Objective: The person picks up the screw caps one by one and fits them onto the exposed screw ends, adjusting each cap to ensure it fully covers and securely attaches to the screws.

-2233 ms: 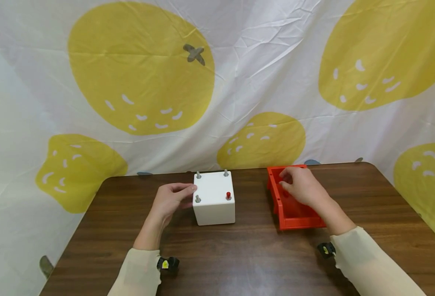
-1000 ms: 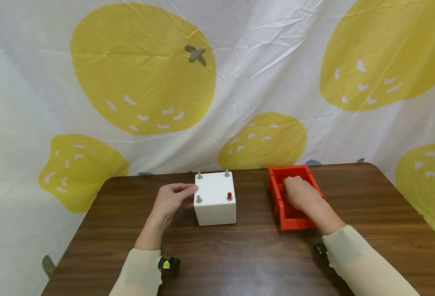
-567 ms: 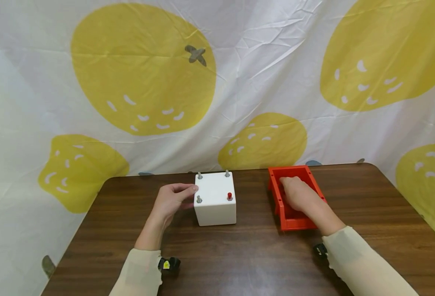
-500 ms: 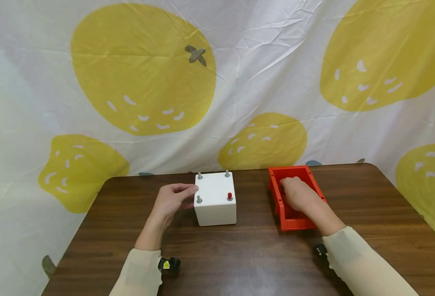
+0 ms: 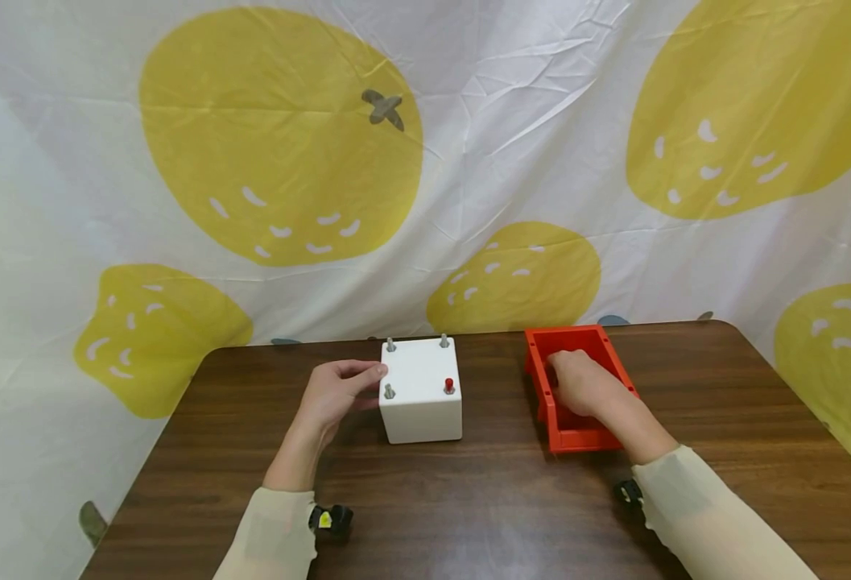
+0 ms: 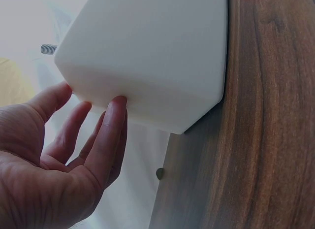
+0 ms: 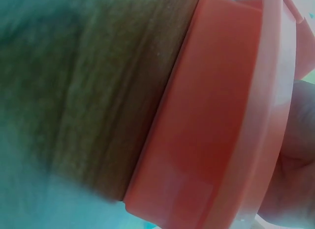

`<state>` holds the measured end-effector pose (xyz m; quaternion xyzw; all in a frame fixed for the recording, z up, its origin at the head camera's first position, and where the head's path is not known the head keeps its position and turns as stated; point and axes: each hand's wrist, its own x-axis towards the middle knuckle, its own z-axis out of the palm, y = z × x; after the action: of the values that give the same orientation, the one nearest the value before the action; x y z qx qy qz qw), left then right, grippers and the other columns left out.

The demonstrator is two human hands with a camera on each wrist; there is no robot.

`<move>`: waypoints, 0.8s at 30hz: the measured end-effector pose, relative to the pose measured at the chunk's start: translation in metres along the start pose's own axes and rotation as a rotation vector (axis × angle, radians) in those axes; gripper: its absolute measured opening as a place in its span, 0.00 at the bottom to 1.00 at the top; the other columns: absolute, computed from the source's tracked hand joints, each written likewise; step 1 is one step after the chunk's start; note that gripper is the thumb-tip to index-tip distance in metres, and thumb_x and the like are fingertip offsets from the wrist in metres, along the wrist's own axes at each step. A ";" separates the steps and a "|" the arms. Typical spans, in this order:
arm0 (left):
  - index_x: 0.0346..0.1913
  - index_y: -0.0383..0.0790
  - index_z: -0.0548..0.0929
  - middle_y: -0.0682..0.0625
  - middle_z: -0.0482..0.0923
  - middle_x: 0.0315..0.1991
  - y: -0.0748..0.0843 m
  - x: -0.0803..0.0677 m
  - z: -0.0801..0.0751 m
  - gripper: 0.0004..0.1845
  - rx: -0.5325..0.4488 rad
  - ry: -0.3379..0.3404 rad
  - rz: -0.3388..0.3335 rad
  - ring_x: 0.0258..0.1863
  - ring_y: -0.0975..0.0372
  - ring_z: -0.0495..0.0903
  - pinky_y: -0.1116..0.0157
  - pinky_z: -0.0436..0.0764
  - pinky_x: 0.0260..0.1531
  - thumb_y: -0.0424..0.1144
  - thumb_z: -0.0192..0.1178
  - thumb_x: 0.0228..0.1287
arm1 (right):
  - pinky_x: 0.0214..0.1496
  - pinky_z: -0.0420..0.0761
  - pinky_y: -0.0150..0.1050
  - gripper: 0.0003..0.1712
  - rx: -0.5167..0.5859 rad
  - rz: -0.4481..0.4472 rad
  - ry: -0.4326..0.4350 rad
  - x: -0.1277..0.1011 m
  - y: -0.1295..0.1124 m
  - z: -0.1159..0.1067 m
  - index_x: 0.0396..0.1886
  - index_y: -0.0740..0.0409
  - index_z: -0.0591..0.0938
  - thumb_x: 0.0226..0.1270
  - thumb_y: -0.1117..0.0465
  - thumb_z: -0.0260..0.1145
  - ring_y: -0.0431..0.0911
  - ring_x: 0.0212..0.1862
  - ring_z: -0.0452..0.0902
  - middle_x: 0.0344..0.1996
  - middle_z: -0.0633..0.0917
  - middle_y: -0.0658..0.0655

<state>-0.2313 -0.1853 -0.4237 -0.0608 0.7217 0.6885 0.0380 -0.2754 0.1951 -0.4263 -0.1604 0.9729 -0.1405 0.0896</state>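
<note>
A white block (image 5: 419, 419) stands on the table with threaded metal studs upright at its top corners, such as the front-left stud (image 5: 390, 391). The front-right one bears a small red cap (image 5: 449, 384). At the block's left side is my left hand (image 5: 329, 392); in the left wrist view its extended fingers (image 6: 109, 123) touch the side face and the thumb meets the upper edge. My right hand (image 5: 586, 385) reaches down inside a red bin (image 5: 584, 441) to the right. The bin wall hides its fingertips, so anything held there is out of sight.
Both objects rest near the back of a brown wood-grain table (image 5: 461, 507). Behind it hangs a white cloth (image 5: 512, 161) with yellow fruit prints. A gap of bare tabletop separates the block from the bin. Each wrist carries a small black camera (image 5: 331, 519).
My right hand has lowered from the bin's rim into it, its fingers passing out of sight, and has since shifted slightly within. My left hand and the block stay in place.
</note>
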 end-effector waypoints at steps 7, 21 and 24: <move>0.55 0.28 0.88 0.37 0.86 0.53 0.001 0.000 0.000 0.18 0.000 0.000 -0.005 0.44 0.54 0.88 0.54 0.92 0.46 0.38 0.74 0.69 | 0.46 0.89 0.48 0.07 0.012 -0.006 0.016 0.000 0.000 0.001 0.42 0.62 0.83 0.67 0.74 0.67 0.49 0.34 0.78 0.30 0.83 0.54; 0.55 0.27 0.88 0.37 0.85 0.53 0.000 0.000 0.000 0.19 -0.003 -0.002 0.001 0.44 0.55 0.88 0.56 0.92 0.44 0.38 0.74 0.69 | 0.46 0.88 0.51 0.03 0.041 -0.088 0.128 -0.004 0.004 -0.009 0.38 0.63 0.86 0.66 0.70 0.71 0.49 0.34 0.79 0.31 0.86 0.54; 0.55 0.28 0.88 0.37 0.86 0.53 -0.001 0.000 0.000 0.18 -0.006 -0.001 -0.003 0.44 0.55 0.88 0.55 0.91 0.45 0.37 0.74 0.69 | 0.47 0.88 0.53 0.04 0.060 -0.098 0.173 -0.007 0.004 -0.015 0.40 0.64 0.87 0.67 0.69 0.72 0.50 0.36 0.81 0.32 0.87 0.55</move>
<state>-0.2315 -0.1856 -0.4242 -0.0618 0.7196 0.6905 0.0391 -0.2730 0.2046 -0.4128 -0.1925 0.9633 -0.1870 0.0031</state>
